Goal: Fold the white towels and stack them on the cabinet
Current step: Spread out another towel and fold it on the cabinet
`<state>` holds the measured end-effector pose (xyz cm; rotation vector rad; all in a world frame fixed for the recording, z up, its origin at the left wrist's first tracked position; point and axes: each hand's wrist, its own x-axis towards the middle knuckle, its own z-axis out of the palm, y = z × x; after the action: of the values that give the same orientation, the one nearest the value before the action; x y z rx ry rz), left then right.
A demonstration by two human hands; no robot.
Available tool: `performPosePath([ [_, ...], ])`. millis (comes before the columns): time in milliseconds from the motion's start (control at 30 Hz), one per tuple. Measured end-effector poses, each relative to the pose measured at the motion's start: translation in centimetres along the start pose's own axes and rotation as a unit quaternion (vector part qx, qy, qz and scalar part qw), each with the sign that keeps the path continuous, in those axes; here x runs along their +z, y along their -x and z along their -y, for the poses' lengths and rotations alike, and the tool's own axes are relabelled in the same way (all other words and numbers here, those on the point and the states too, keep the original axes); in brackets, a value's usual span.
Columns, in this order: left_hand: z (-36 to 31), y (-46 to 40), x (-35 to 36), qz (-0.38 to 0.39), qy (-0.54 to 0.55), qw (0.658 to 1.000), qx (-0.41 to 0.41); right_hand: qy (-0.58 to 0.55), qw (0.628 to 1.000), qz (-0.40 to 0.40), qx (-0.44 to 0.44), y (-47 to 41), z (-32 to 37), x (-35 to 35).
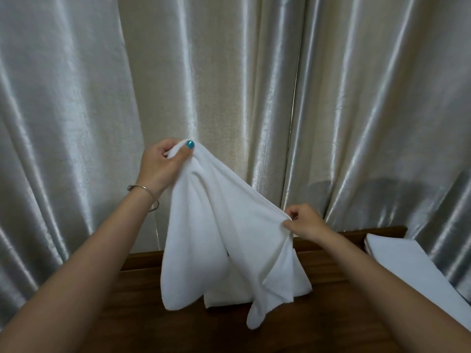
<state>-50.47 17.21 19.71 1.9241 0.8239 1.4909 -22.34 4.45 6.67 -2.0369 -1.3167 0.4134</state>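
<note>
At frame centre, the left hand (163,164) and right hand (303,222) each pinched a white towel (224,240) edge; its bunched, uneven hang risked a crooked fold.

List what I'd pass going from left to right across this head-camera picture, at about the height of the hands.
bracelet → left hand → hanging white towel → right hand → folded towels on the cabinet.

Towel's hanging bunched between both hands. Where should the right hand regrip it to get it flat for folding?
Probably the top edge's far corner. The left hand holds one end high; the right hand pinches the towel mid-edge, cloth drooping past it. Slide rightward along that edge.
</note>
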Motion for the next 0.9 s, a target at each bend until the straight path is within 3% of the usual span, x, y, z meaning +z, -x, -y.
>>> performPosePath([
  [233,3.3,-0.2,-2.1,0.025,-0.06,0.998,-0.008,0.154,0.987,-0.035,0.009,0.0,-2.0,-2.0],
  [300,4.3,0.1,-2.5,0.041,-0.073,0.996,-0.013,0.198,0.977,-0.081,-0.009,0.1,-1.9,-3.0],
  [400,6.2,0.4,-3.5,0.108,-0.114,0.987,-0.022,0.171,0.969,-0.175,-0.018,-0.2,-1.9,-5.1],
  [500,8.1,1.2,-4.1,0.222,-0.169,0.96,-0.029,0.118,0.968,-0.222,-0.018,-1.2,-1.7,-7.4],
  [600,9.9,2.2,-4.0,0.284,-0.257,0.923,-0.029,0.085,0.977,-0.192,-0.036,-1.4,-1.0,-9.5],
  [700,11.4,2.8,-3.5,0.288,-0.328,0.899,-0.024,0.13,0.971,-0.196,-0.038,-1.5,-0.6,-10.7],
  [800,12.4,2.7,-3.4,0.299,-0.379,0.876,-0.025,0.176,0.947,-0.262,-0.061,-1.7,-0.4,-11.0],
  [900,12.3,2.6,-3.2,0.27,-0.459,0.846,-0.007,0.248,0.924,-0.291,-0.008,-1.6,-0.2,-10.4],
])
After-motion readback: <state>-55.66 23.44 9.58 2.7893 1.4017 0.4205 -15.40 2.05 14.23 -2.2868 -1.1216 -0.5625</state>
